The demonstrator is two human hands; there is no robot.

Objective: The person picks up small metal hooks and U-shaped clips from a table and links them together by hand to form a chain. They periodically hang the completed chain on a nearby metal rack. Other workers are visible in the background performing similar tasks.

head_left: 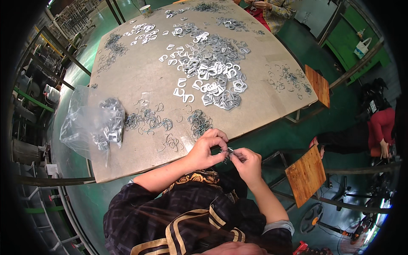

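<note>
My left hand [209, 148] and my right hand [247, 164] meet just past the table's near edge, fingertips closed in a pinch. Between them is a small shiny metal piece [230, 150], mostly covered by fingers, so its exact shape is hidden. Thin dark wire bits also seem to show by the left fingertips. A heap of dark bent wire clips [199, 122] lies on the table right by my left hand, with more wire clips [148, 120] to its left. Farther off spreads a large pile of flat silver metal buckles [216, 70].
A clear plastic bag [83, 121] holding metal pieces sits on the table [136, 80] at the left. Other wire clips [291, 78] lie at the right edge. Wooden stools [305, 176] stand on the right. One person [272, 12] works across the table; another [378, 131] sits at the right.
</note>
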